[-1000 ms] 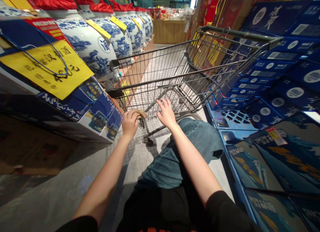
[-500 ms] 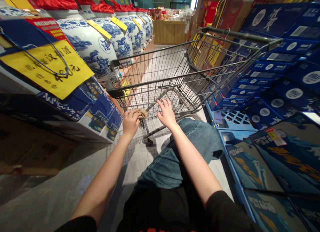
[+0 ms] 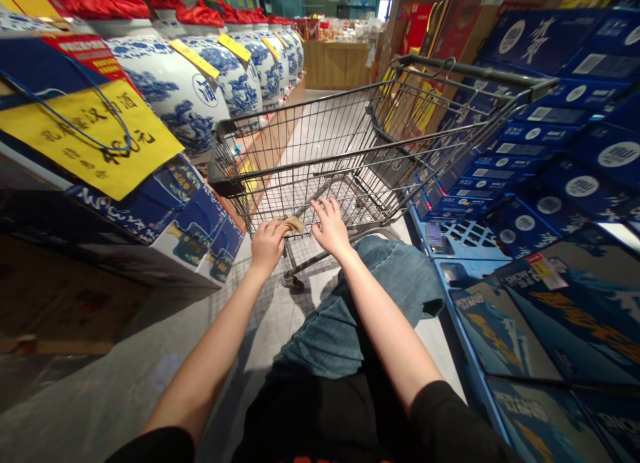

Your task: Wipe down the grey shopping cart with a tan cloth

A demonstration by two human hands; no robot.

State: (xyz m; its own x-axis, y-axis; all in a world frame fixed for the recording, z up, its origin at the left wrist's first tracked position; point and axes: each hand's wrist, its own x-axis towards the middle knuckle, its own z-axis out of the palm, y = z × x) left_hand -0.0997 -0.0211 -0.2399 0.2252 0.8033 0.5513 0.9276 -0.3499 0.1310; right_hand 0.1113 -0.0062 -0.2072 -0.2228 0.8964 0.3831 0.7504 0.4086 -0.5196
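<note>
A dark wire shopping cart stands sideways in front of me, its handle at the upper right. My left hand is closed on a tan cloth, which lies against the lower wires of the cart's near side. A little to the right, my right hand rests at the same lower wires with its fingers spread and nothing in it. One caster shows under the near corner. The wires just behind the cloth are hidden.
Large blue-and-white jars with red covers line the left, behind a gift box with a yellow price sign. Stacked blue boxes and a blue plastic pallet stand close on the right. A wooden counter is at the back.
My left hand has slid slightly right along the lower wires with the cloth, closer to my right hand. My right hand stays almost in place. The view has shifted a little.
</note>
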